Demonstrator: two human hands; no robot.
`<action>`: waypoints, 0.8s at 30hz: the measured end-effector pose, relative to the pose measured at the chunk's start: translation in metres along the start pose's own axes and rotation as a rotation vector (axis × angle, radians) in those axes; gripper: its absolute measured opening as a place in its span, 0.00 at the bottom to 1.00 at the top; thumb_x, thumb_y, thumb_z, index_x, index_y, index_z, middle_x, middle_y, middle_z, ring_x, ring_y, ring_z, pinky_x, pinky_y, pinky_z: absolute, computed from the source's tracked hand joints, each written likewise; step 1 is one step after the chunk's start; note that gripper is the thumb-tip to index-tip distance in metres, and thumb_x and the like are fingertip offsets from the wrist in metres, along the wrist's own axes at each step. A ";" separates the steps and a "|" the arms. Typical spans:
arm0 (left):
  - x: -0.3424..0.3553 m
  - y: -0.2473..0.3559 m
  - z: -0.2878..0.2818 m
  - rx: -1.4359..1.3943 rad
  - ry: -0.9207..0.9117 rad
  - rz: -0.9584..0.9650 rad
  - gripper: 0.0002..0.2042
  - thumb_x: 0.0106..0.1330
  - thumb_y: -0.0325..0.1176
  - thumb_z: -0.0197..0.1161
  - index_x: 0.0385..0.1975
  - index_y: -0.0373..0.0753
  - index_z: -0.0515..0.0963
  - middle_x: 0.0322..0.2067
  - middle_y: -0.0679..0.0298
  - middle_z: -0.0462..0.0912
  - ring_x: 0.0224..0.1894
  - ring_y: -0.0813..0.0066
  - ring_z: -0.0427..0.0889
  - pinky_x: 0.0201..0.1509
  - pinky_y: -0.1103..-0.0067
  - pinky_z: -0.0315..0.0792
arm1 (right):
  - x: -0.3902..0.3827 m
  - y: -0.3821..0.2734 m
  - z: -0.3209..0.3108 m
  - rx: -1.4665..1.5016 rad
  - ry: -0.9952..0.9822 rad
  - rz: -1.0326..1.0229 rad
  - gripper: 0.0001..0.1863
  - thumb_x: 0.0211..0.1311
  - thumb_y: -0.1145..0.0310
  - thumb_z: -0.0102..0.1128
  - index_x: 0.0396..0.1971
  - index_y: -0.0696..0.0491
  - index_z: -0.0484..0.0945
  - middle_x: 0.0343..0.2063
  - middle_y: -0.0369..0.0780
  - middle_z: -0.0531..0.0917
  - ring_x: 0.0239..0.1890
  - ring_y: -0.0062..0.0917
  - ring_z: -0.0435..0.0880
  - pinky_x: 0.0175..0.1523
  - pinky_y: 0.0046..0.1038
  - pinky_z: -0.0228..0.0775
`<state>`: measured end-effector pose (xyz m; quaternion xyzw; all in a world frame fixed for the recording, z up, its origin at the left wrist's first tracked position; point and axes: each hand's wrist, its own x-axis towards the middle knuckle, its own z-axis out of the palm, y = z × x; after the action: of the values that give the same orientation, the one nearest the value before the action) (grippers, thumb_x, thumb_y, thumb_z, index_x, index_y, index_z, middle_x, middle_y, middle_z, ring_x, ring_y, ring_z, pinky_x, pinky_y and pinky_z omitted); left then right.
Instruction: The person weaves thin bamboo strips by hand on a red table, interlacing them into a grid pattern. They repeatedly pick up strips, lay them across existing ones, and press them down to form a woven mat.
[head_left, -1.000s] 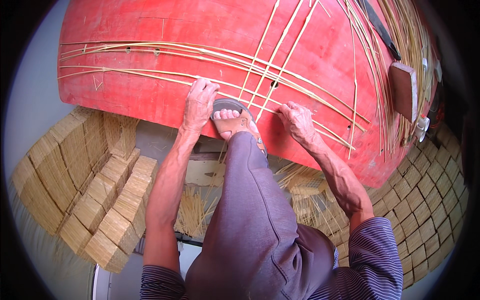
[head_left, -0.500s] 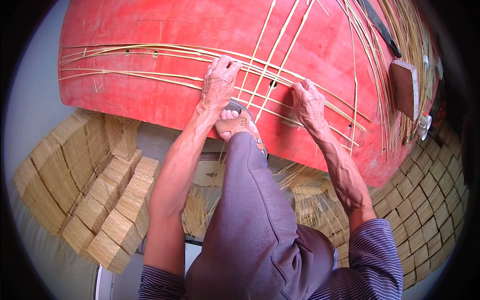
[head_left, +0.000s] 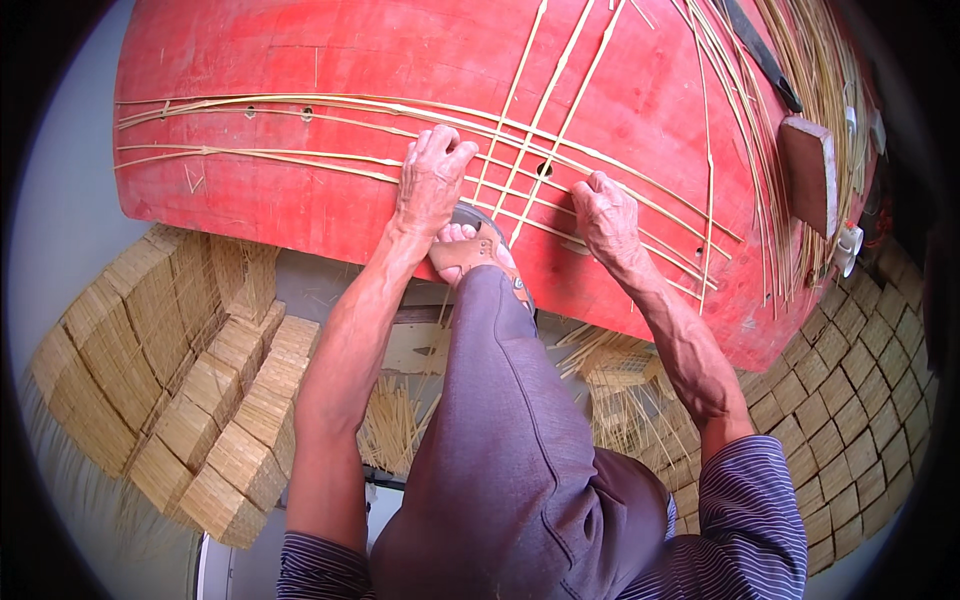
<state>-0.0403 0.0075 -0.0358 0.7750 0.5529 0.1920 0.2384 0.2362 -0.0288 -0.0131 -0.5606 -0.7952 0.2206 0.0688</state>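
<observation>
My left hand (head_left: 428, 185) is curled on pale split-bamboo strips (head_left: 290, 156) laid crosswise over a red board (head_left: 220, 55), its fingertips closed on one of the lengthwise strips. To the right of the crossings, my right hand (head_left: 608, 218) is bent with fingers pinched at a lengthwise strip; the exact contact is partly hidden. Between the hands, my sandaled foot (head_left: 470, 250) rests at the board's near edge, over the strip ends.
Loose long strips (head_left: 820, 70), a dark flat tool (head_left: 755, 50), a brownish block (head_left: 805, 175) and a small white object (head_left: 848, 250) lie on the right. Woven bamboo stacks (head_left: 120, 360) stand below left, more (head_left: 840, 420) below right, with loose offcuts (head_left: 395, 430) under the board.
From a second ago, my left hand moved up and right, then slightly down and left. My right hand rose, then shifted slightly down-left. The lengthwise strips shifted slightly.
</observation>
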 end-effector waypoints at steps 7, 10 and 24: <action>-0.002 0.001 -0.002 0.033 -0.017 -0.007 0.09 0.57 0.25 0.60 0.37 0.43 0.79 0.34 0.61 0.73 0.41 0.61 0.76 0.42 0.67 0.72 | 0.002 -0.001 0.000 -0.030 -0.060 0.044 0.04 0.56 0.73 0.58 0.25 0.55 0.73 0.26 0.45 0.74 0.30 0.41 0.78 0.33 0.41 0.71; 0.004 0.003 -0.006 -0.012 -0.020 -0.033 0.09 0.59 0.25 0.62 0.38 0.42 0.79 0.34 0.60 0.75 0.40 0.59 0.77 0.43 0.66 0.73 | 0.004 -0.001 -0.002 0.021 -0.020 0.013 0.05 0.57 0.72 0.58 0.25 0.54 0.72 0.25 0.46 0.73 0.28 0.42 0.78 0.30 0.42 0.70; 0.089 -0.025 -0.023 0.190 -0.229 0.188 0.10 0.56 0.31 0.68 0.36 0.44 0.76 0.34 0.64 0.76 0.43 0.60 0.77 0.45 0.63 0.72 | 0.049 0.049 -0.029 -0.064 -0.032 -0.022 0.11 0.52 0.64 0.69 0.28 0.51 0.75 0.26 0.41 0.76 0.34 0.39 0.78 0.36 0.43 0.70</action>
<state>-0.0438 0.1027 -0.0287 0.8591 0.4629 0.0710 0.2066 0.2713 0.0376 -0.0147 -0.5500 -0.8090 0.2032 0.0405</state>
